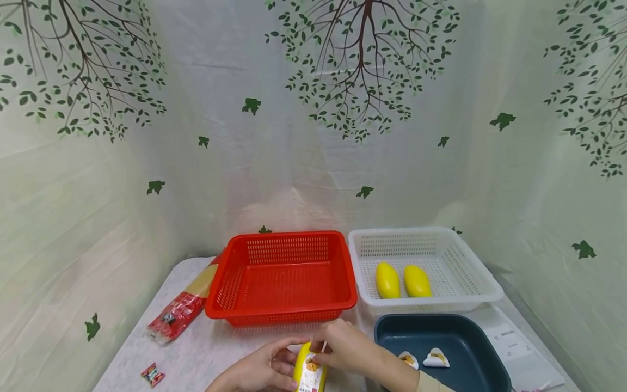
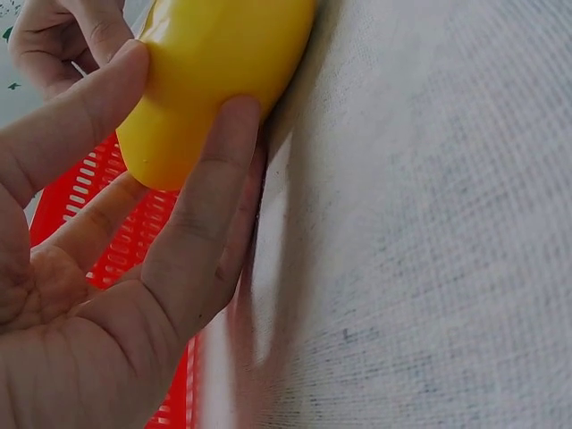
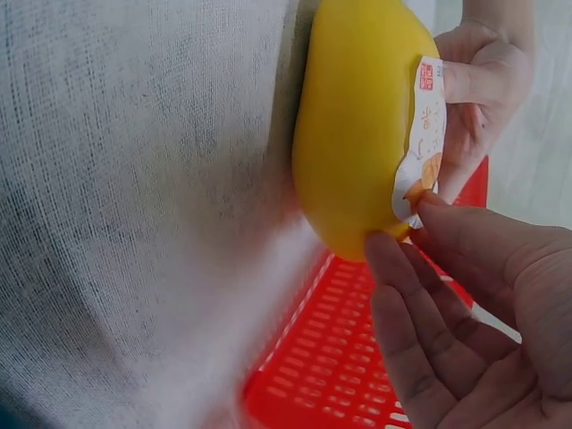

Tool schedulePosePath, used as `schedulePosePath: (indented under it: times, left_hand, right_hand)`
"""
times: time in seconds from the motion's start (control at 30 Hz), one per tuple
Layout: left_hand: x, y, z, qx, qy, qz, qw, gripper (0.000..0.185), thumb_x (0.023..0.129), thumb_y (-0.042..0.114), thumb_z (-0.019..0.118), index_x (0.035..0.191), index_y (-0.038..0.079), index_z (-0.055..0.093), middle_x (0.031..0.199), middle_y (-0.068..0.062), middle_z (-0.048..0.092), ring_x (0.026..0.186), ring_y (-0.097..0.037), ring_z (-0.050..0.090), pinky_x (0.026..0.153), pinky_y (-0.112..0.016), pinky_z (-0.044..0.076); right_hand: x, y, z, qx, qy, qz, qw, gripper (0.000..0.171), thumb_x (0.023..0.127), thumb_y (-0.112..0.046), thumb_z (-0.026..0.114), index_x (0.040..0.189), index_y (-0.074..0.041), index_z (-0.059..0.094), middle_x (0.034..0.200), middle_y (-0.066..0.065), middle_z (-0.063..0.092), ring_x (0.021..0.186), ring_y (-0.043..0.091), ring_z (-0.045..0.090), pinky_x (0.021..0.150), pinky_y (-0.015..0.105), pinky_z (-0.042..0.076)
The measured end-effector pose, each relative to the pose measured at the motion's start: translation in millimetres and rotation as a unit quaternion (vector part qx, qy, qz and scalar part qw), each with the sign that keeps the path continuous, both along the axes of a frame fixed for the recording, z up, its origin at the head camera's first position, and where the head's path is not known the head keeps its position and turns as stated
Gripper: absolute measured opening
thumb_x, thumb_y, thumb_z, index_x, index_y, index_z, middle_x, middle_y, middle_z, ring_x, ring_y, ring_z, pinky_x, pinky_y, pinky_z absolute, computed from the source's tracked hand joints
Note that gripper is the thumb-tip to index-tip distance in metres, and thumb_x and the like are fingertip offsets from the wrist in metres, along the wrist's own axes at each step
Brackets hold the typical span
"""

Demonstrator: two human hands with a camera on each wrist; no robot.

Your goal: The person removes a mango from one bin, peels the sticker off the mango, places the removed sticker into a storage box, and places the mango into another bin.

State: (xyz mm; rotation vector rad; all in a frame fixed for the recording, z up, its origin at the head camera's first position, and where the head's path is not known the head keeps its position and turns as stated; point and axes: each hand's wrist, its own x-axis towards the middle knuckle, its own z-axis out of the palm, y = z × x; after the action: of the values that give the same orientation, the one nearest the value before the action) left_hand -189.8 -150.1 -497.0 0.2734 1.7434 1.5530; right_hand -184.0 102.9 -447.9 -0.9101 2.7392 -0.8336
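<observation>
While smooth, oval yellow container fills both hands.

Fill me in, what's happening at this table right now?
A person holds a yellow container on the table, gripped by the left hand. The right hand pinches the edge of its label, which is partly lifted. Behind sit a red basket and a white basket holding two more yellow containers. A dark blue tray is on the right.

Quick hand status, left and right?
Left hand: grips the yellow mango-shaped container.
Right hand: pinches the container's label at its edge.
</observation>
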Motion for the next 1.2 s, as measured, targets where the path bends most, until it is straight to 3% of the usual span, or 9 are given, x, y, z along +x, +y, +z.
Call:
schedulePosePath:
  times: [0.17, 0.4, 0.7, 0.83, 0.93, 1.07, 1.2]
  left_hand:
    - [-0.2, -0.2, 0.3, -0.005, 0.005, 0.000, 1.0000, 0.078, 0.093, 0.005, 0.081, 0.162, 0.018, 0.046, 0.127, -0.011, 0.064, 0.104, -0.023, 0.069, 0.099, -0.040, 0.065]
    - [-0.6, 0.9, 1.5, -0.005, 0.011, -0.013, 0.9998, 0.077, 0.093, 0.005, 0.080, 0.161, 0.022, 0.049, 0.126, -0.012, 0.063, 0.104, -0.023, 0.068, 0.098, -0.040, 0.065]
    - [-2.2, 3.3, 3.8, -0.011, 0.020, -0.003, 0.9997, 0.077, 0.091, 0.003, 0.081, 0.160, 0.021, 0.051, 0.124, -0.013, 0.063, 0.102, -0.024, 0.068, 0.096, -0.041, 0.066]
    - [-1.2, 2.6, 1.9, -0.005, 0.014, -0.008, 0.9999, 0.077, 0.092, 0.004, 0.081, 0.160, 0.021, 0.050, 0.126, -0.013, 0.064, 0.103, -0.024, 0.069, 0.097, -0.040, 0.066]
    - [-0.5, 1.3, -0.2, -0.010, 0.007, -0.003, 0.9999, 0.076, 0.092, 0.007, 0.082, 0.160, 0.022, 0.050, 0.127, -0.012, 0.065, 0.104, -0.024, 0.069, 0.098, -0.040, 0.065]
    - [-0.5, 0.5, -1.3, -0.015, 0.009, 0.003, 0.9998, 0.076, 0.093, 0.007, 0.082, 0.160, 0.019, 0.049, 0.126, -0.012, 0.065, 0.105, -0.024, 0.069, 0.098, -0.041, 0.065]
    - [-0.9, 0.9, -1.6, -0.018, 0.014, 0.004, 0.9997, 0.076, 0.093, 0.005, 0.081, 0.160, 0.018, 0.049, 0.126, -0.012, 0.065, 0.104, -0.024, 0.069, 0.098, -0.041, 0.065]
  right_hand:
    - [1.1, -0.4, 0.0, -0.005, 0.006, 0.002, 1.000, 0.010, 0.090, -0.016, 0.088, 0.089, -0.022, 0.081, 0.083, -0.018, 0.074, 0.071, -0.009, 0.061, 0.069, 0.009, 0.055]
    - [1.6, -1.5, 0.1, 0.027, 0.070, 0.013, 0.997, 0.012, 0.094, -0.016, 0.084, 0.090, -0.023, 0.075, 0.080, -0.016, 0.067, 0.067, -0.006, 0.052, 0.064, 0.009, 0.049]
    - [2.7, 0.6, 4.2, 0.060, 0.091, 0.023, 0.994, 0.008, 0.096, -0.021, 0.080, 0.091, -0.021, 0.074, 0.082, -0.014, 0.062, 0.067, -0.005, 0.049, 0.061, 0.009, 0.045]
    - [3.9, 2.7, 3.2, 0.040, 0.072, 0.028, 0.996, 0.009, 0.095, -0.020, 0.081, 0.090, -0.022, 0.074, 0.083, -0.016, 0.065, 0.071, -0.006, 0.053, 0.064, 0.009, 0.048]
    - [3.9, 4.8, 2.5, -0.004, 0.019, 0.025, 0.999, 0.007, 0.096, -0.020, 0.082, 0.092, -0.021, 0.076, 0.087, -0.016, 0.072, 0.075, -0.007, 0.059, 0.069, 0.009, 0.053]
    - [2.0, 7.8, 1.6, -0.055, -0.046, 0.008, 0.997, 0.018, 0.093, -0.013, 0.085, 0.110, -0.017, 0.080, 0.096, -0.011, 0.078, 0.078, -0.006, 0.065, 0.071, 0.012, 0.057]
    - [1.3, 8.1, 1.1, -0.051, -0.051, 0.005, 0.997, 0.024, 0.091, -0.011, 0.086, 0.114, -0.014, 0.083, 0.097, -0.010, 0.081, 0.077, -0.006, 0.067, 0.070, 0.011, 0.057]
